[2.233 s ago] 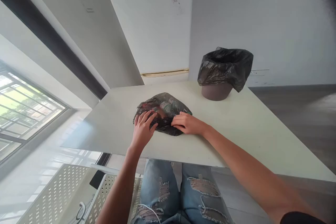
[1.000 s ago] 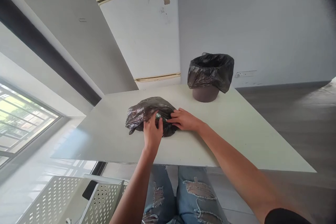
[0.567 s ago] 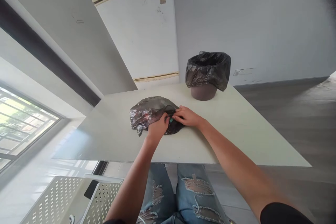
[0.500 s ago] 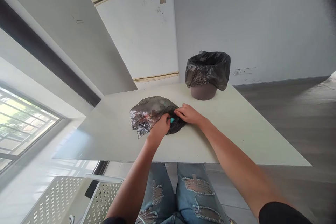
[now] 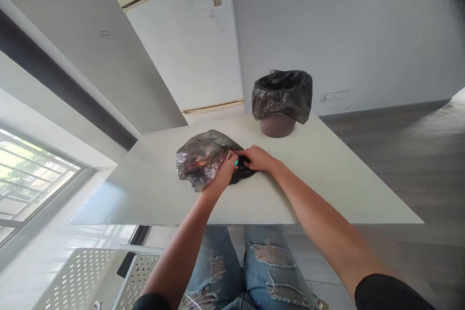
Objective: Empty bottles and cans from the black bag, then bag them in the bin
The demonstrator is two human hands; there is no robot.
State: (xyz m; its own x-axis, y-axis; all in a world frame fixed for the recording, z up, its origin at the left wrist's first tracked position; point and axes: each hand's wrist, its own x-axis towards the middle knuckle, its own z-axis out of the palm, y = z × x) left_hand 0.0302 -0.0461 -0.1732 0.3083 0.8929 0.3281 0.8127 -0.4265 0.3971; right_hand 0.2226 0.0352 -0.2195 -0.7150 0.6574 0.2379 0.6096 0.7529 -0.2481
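A dark, see-through plastic garbage bag [image 5: 203, 155] lies on the white table [image 5: 319, 179], bulging to the left, with reddish contents showing faintly through it. My left hand [image 5: 225, 168] is closed on the near side of the bag's gathered part. My right hand [image 5: 258, 159] grips the bag's darker right end, its fingers reaching toward the left hand. Between the two hands a small turquoise thing [image 5: 236, 162] shows; its kind I cannot make out. The fingertips are partly hidden in the plastic folds.
A brown trash bin [image 5: 278, 127] lined with a black bag [image 5: 281, 94] stands at the table's back right. Behind the table is a white refrigerator [image 5: 189, 48]. White perforated baskets [image 5: 80, 276] sit below the table at the lower left, near the window [image 5: 32, 174].
My fingers have shifted slightly at the bag's gathered part, and the two hands are closer together. Less of the turquoise thing shows. The whole view has moved a little.
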